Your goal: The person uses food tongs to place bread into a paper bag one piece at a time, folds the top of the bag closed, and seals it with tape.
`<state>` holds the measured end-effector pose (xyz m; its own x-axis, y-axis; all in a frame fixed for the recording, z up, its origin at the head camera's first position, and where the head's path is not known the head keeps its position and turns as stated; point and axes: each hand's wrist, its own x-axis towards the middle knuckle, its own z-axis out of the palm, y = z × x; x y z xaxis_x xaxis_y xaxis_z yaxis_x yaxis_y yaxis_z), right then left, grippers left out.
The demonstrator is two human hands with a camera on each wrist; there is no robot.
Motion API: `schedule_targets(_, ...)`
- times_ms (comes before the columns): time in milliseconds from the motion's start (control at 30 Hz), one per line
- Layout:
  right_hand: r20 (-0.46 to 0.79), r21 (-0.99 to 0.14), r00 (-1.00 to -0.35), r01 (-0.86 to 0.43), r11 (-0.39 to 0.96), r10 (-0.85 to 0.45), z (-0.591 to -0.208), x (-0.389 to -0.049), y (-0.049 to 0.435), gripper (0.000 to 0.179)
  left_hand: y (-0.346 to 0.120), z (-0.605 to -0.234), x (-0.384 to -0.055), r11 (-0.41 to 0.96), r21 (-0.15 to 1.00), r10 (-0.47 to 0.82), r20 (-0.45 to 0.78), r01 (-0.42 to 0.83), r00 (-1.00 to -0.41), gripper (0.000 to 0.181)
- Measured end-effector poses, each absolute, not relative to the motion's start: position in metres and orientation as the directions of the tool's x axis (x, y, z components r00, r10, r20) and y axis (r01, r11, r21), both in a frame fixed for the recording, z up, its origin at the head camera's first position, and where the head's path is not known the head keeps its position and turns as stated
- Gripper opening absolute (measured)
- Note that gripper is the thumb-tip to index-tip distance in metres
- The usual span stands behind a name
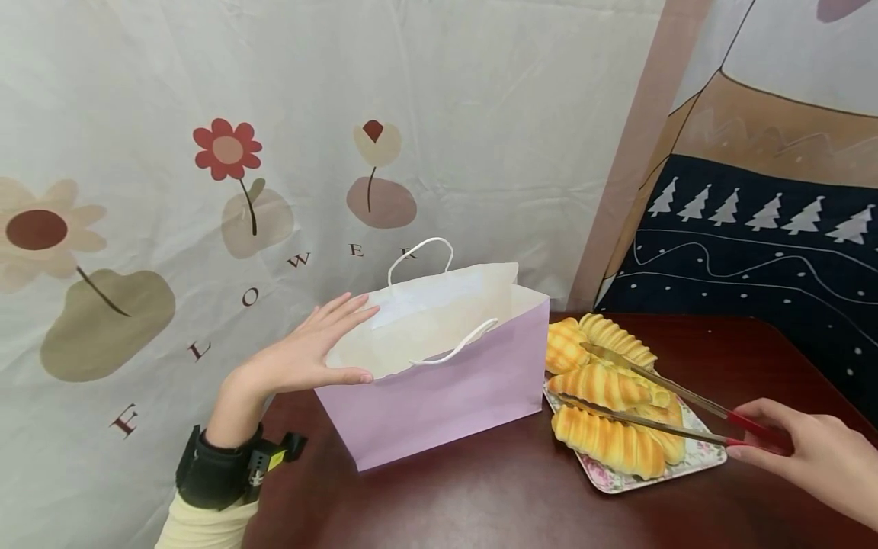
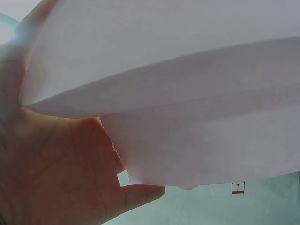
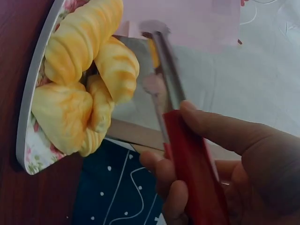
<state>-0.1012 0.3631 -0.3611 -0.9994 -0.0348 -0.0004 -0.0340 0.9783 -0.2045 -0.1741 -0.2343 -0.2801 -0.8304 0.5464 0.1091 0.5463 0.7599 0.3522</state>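
Head view: the left hand [image 1: 309, 354] lay spread at the bag's [image 1: 446, 419] mouth; the right hand [image 1: 812, 450] gripped tongs [image 1: 686, 394] straddling a roll [image 1: 600, 383] on the plate [image 1: 706, 457]. Left wrist: light palm pressure seemed enough to steady the bag. Right wrist: an even, gentle squeeze looked safest.

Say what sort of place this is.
Probably an indoor corner set up for a tabletop demonstration, though I can't be sure: a printed cloth hangs behind a dark table, and bread is piled on a flowered plate.
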Motion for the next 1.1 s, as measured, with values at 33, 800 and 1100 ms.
schedule_targets(33, -0.014, -0.196, -0.999, -0.033, 0.98, -0.036, -0.3616, -0.1011, 0.3636, 0.064, -0.2343, -0.2798, -0.1742, 0.761, 0.353, 0.545, 0.106, 0.544, -0.832, 0.089)
schedule_targets(800, -0.029, -0.012, -0.999, -0.045, 0.999, -0.045, -0.3661, -0.1023, 0.3645, 0.059, -0.2338, -0.2794, -0.1747, 0.757, 0.352, 0.553, 0.101, 0.55, -0.827, 0.087)
schedule_targets(1100, -0.001, 0.05, -0.999, -0.05, 0.997, -0.05, -0.3641, -0.1, 0.3616, 0.052, -0.2341, -0.2797, -0.1748, 0.763, 0.343, 0.55, 0.101, 0.548, -0.829, 0.087)
